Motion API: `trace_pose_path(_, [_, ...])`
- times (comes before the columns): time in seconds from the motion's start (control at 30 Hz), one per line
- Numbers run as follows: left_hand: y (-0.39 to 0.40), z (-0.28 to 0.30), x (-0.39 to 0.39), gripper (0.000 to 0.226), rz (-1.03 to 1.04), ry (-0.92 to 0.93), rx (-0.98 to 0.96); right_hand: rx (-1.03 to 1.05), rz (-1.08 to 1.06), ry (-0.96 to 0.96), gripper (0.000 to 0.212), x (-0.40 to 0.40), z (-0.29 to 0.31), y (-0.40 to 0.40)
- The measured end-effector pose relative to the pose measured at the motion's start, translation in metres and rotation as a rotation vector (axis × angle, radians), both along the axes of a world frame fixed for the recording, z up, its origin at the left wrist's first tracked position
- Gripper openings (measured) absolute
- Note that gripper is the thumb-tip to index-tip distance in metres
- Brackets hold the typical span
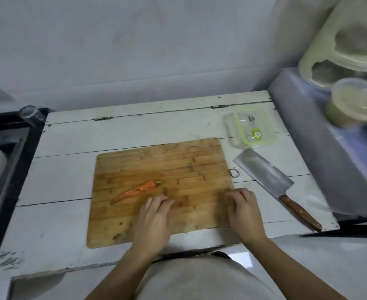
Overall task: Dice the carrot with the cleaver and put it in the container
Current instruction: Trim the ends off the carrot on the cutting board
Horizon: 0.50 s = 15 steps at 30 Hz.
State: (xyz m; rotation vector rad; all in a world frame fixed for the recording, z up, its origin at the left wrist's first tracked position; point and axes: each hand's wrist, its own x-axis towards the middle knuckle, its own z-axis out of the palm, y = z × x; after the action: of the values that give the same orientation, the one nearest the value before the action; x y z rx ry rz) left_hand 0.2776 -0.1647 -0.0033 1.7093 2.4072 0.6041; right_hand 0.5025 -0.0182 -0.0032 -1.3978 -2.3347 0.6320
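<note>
A small orange carrot (135, 191) lies whole on the wooden cutting board (156, 161), left of centre, its stem end pointing right. My left hand (154, 219) rests on the board just below and right of the carrot, fingers relaxed, holding nothing. At the board's right edge my right hand (244, 211) rests with its fingers loosely bent, also holding nothing. The cleaver (264, 174) with a brown wooden handle lies flat on the white table to the right of the board. A clear container with a green-rimmed lid (250, 129) stands behind the cleaver.
The white wooden table (70, 169) has a black sink unit (7, 169) with dishes at its left. A grey sloped surface (329, 152) with cream plastic tubs rises on the right. A small metal ring (234, 173) lies by the board's right edge.
</note>
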Motion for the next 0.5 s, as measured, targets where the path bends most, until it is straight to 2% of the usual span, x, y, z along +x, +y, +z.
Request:
trace_pose_path(0.1, [0.011,-0.010,0.027,0.037,-0.035,0.020,-0.071,0.102,-0.168,-0.074,0.040,0.046,-0.001,0.016])
trace_pose_path(0.23, [0.015,-0.016,0.043,0.042,0.006,0.077,-0.103,0.127,-0.311,-0.245,0.040,0.090,-0.009,0.034])
trace_pose_path(0.5, [0.005,-0.023,0.052,0.052,0.027,0.082,-0.129,0.094,-0.294,-0.345,0.042,0.122,-0.018,0.048])
